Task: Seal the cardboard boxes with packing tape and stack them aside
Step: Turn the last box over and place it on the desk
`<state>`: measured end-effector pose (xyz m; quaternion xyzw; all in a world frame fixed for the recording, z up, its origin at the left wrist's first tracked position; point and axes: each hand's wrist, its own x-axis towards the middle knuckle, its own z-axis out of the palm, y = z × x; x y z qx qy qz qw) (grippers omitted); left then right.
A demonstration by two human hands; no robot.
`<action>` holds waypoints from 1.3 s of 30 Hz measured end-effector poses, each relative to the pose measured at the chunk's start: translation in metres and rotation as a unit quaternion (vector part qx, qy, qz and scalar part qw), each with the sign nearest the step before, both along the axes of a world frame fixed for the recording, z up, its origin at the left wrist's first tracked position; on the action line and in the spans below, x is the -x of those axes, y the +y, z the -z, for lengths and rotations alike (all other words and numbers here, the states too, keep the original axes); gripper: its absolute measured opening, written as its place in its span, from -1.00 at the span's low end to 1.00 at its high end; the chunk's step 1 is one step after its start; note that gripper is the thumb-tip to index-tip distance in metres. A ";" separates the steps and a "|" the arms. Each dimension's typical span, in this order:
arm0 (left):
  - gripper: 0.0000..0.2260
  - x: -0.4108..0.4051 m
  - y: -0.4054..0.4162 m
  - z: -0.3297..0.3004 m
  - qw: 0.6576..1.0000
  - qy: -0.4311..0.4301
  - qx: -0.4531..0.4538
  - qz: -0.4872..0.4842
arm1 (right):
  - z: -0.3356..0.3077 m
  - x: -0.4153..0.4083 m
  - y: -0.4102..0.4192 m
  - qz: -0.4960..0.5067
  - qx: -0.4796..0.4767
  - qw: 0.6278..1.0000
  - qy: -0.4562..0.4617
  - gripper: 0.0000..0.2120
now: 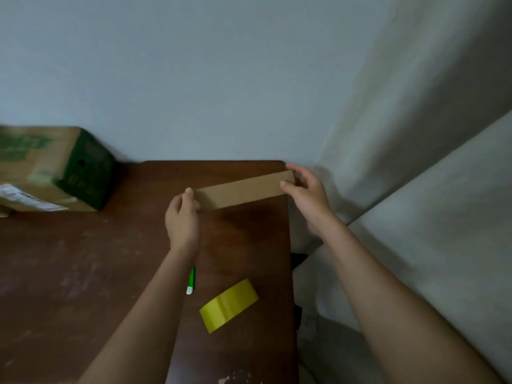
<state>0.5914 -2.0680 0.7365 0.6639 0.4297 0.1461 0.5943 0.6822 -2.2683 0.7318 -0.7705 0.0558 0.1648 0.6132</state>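
Hands, left (182, 217) and right (306, 191), hold flat cardboard (243, 191); box (52, 167) print blurred.

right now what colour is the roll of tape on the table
Yellow. The tape roll lies on the dark brown table, clearest in the head view.

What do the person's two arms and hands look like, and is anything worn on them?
Both the left hand and the right hand are bare: no gloves are visible, and no rings, watch or bracelet can be seen. Both forearms are uncovered as far as the picture shows, with no sleeve in view. The image is slightly blurred, so small details cannot be told.
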 end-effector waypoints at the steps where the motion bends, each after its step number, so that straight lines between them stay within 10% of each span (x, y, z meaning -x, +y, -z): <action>1: -0.80 0.003 0.002 -0.006 1.000 -0.019 -0.002 0.006 | -0.005 -0.001 0.001 -0.007 -0.004 1.000 -0.014 -0.61; 12: -0.34 0.046 0.030 -0.016 1.000 -0.019 0.001 0.004 | -0.039 0.010 0.028 -0.038 -0.018 0.997 -0.058 -0.83; 23: -0.62 0.089 0.079 -0.024 0.995 -0.007 0.044 -0.094 | -0.037 0.050 0.076 -0.057 -0.007 0.997 -0.058 -0.94; 30: -0.62 0.116 0.141 -0.035 0.995 0.001 0.083 -0.049 | -0.039 0.082 0.123 -0.102 0.019 0.993 -0.049 -0.33; 39: -0.58 0.190 0.269 -0.063 0.996 -0.025 0.077 0.040 | -0.050 0.173 0.245 -0.038 -0.013 0.999 -0.032 -0.76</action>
